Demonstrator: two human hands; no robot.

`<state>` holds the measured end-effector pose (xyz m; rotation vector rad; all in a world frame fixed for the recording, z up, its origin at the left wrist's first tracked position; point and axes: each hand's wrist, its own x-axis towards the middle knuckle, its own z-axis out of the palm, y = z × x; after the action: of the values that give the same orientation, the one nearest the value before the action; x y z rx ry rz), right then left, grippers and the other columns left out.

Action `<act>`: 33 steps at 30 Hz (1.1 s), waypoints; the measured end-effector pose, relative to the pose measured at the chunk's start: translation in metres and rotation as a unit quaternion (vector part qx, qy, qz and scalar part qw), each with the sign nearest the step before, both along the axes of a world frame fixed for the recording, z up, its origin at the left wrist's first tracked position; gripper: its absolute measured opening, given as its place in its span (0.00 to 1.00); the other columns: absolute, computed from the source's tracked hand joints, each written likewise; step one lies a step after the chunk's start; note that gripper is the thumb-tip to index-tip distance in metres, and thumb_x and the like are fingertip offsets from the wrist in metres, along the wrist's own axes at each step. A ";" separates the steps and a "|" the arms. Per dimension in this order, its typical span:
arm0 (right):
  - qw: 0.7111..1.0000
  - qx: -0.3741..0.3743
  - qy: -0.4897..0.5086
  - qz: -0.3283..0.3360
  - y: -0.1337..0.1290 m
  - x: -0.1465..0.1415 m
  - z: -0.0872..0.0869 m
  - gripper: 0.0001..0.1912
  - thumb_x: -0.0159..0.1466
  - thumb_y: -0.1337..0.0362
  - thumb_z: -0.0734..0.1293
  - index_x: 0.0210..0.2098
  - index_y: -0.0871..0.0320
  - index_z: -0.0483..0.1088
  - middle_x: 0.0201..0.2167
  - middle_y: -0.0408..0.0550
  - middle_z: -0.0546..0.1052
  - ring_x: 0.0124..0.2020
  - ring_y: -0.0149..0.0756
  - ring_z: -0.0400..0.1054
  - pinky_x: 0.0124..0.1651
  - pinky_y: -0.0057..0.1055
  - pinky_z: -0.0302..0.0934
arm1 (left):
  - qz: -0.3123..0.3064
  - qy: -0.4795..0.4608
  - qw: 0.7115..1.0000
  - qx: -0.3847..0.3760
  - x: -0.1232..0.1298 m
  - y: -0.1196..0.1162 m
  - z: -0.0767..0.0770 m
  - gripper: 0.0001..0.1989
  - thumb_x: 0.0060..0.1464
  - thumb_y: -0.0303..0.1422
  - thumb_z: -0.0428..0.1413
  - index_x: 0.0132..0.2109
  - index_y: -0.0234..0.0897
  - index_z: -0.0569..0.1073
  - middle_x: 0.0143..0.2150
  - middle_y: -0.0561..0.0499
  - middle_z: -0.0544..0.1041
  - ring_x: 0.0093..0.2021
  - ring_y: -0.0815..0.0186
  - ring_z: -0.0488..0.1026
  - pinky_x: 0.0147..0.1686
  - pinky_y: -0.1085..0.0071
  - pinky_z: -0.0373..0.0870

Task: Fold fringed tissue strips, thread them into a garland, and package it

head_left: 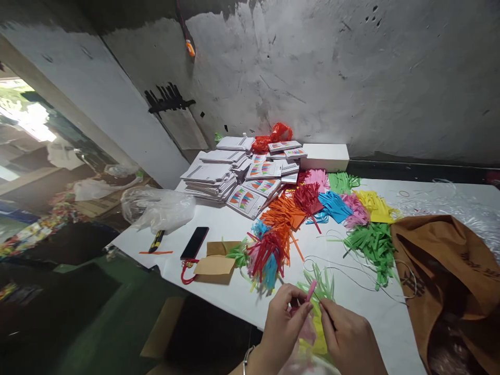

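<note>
Pinching a pink paper strip (311,290) between thumb and fingers, the left hand (289,315) is over the near edge of the white table (336,255). Right hand (347,328) just beside it, thumb and finger closed, seemingly on a thin string (316,296); detail too small to be sure. More pink paper (307,330) hangs under the left hand, yellow strips (319,336) between the hands, pale green strips (323,284) just beyond.

Further out: mixed red-and-blue tassels (269,260), orange tassels (283,211) behind those, a blue tassel (335,204), a yellow one, and a green tassel (373,247) near a brown cloth (441,242) on the right. Left side: folded brown card (214,264), red cord loop (187,278), black phone (195,243), yellow-and-black cutter (157,241), clear plastic bag (160,208). Back: piled printed packs (246,199), white box (326,155), red plastic bag (281,132), grey wall (312,78).
</note>
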<state>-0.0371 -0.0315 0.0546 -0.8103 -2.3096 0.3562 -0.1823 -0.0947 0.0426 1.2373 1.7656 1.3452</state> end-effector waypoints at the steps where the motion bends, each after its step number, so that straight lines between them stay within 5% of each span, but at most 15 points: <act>1: 1.000 0.005 -0.011 0.001 0.001 0.000 0.000 0.21 0.72 0.63 0.51 0.28 0.55 0.68 0.17 0.40 0.71 0.16 0.33 0.69 0.21 0.28 0.54 | -0.005 0.024 1.000 0.010 0.000 0.000 -0.001 0.07 0.58 0.35 0.57 0.33 0.36 0.73 0.32 0.49 0.72 0.33 0.65 0.68 0.32 0.72 0.64; 8: 0.969 -0.239 -0.008 0.067 0.010 0.006 -0.005 0.15 0.71 0.60 0.54 0.34 0.53 0.69 0.26 0.42 0.76 0.26 0.33 0.72 0.30 0.26 0.60 | -0.037 0.075 0.996 0.042 -0.006 0.003 -0.001 0.04 0.58 0.29 0.57 0.34 0.36 0.72 0.31 0.50 0.72 0.34 0.64 0.68 0.34 0.71 0.62; 14: 0.933 -0.351 0.028 0.077 0.019 0.010 -0.001 0.16 0.69 0.54 0.57 0.35 0.54 0.71 0.27 0.44 0.76 0.28 0.34 0.70 0.32 0.27 0.60 | -0.075 0.047 0.995 0.039 -0.013 0.007 0.002 0.03 0.56 0.29 0.59 0.33 0.36 0.74 0.32 0.49 0.73 0.35 0.64 0.68 0.35 0.70 0.63; 16: 0.893 -0.444 0.064 0.044 0.021 0.007 -0.003 0.17 0.67 0.50 0.60 0.40 0.56 0.71 0.22 0.42 0.73 0.23 0.33 0.67 0.27 0.27 0.60 | -0.089 0.051 0.994 0.040 -0.013 0.008 0.002 0.03 0.56 0.29 0.59 0.33 0.36 0.74 0.32 0.49 0.73 0.36 0.63 0.69 0.36 0.70 0.64; 19: 0.774 -0.617 0.126 0.070 0.023 0.002 -0.011 0.30 0.61 0.45 0.66 0.55 0.58 0.63 0.17 0.36 0.68 0.15 0.30 0.58 0.19 0.25 0.55 | -0.108 0.067 0.991 0.046 -0.012 0.008 0.001 0.04 0.58 0.30 0.58 0.35 0.35 0.75 0.33 0.48 0.73 0.37 0.63 0.69 0.37 0.70 0.65; 21: 0.718 -0.672 0.150 0.103 0.025 0.000 -0.018 0.33 0.59 0.43 0.67 0.54 0.59 0.64 0.16 0.36 0.68 0.14 0.28 0.57 0.18 0.25 0.54 | -0.131 0.095 0.985 0.061 -0.014 0.009 -0.001 0.04 0.59 0.30 0.57 0.37 0.36 0.75 0.35 0.46 0.73 0.38 0.63 0.69 0.38 0.70 0.66; 23: 0.729 -0.663 0.144 0.091 0.029 -0.002 -0.026 0.27 0.61 0.43 0.65 0.45 0.60 0.70 0.16 0.38 0.68 0.14 0.27 0.57 0.19 0.25 0.54 | -0.150 0.134 0.977 0.074 -0.016 0.010 -0.004 0.04 0.60 0.29 0.55 0.39 0.36 0.75 0.37 0.45 0.74 0.40 0.63 0.69 0.39 0.69 0.66; 26: 0.812 -0.567 0.134 0.031 0.037 -0.006 -0.037 0.21 0.60 0.45 0.68 0.31 0.59 0.73 0.20 0.42 0.70 0.22 0.30 0.63 0.25 0.26 0.59 | -0.158 0.176 0.969 0.071 -0.015 0.013 -0.018 0.05 0.60 0.27 0.54 0.41 0.36 0.74 0.39 0.44 0.75 0.41 0.62 0.69 0.42 0.68 0.65; 28: 0.829 -0.527 0.187 -0.007 0.046 -0.007 -0.041 0.19 0.57 0.48 0.71 0.27 0.59 0.74 0.27 0.46 0.73 0.30 0.34 0.68 0.31 0.26 0.63 | -0.159 0.178 0.970 0.054 -0.009 0.014 -0.037 0.04 0.59 0.27 0.55 0.41 0.36 0.74 0.38 0.44 0.76 0.41 0.62 0.70 0.41 0.68 0.65; 29: 0.813 -0.527 0.246 -0.030 0.051 -0.007 -0.042 0.18 0.56 0.49 0.72 0.27 0.58 0.74 0.28 0.46 0.74 0.32 0.35 0.68 0.33 0.26 0.64 | -0.168 0.175 0.969 0.040 -0.006 0.015 -0.048 0.03 0.58 0.28 0.56 0.39 0.36 0.74 0.38 0.45 0.76 0.40 0.62 0.70 0.40 0.69 0.65; 33: 0.662 -0.564 0.482 -0.104 0.081 0.003 -0.041 0.15 0.56 0.51 0.74 0.33 0.54 0.73 0.16 0.34 0.61 0.17 0.22 0.54 0.20 0.18 0.55 | -0.244 0.137 0.959 -0.040 -0.002 0.025 -0.089 0.02 0.52 0.29 0.61 0.31 0.37 0.76 0.33 0.49 0.77 0.36 0.63 0.72 0.37 0.71 0.66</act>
<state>-0.0338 0.0494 0.0132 -1.0131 -0.7722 1.7140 -0.1846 -0.0698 -0.0466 1.7361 1.5246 0.8423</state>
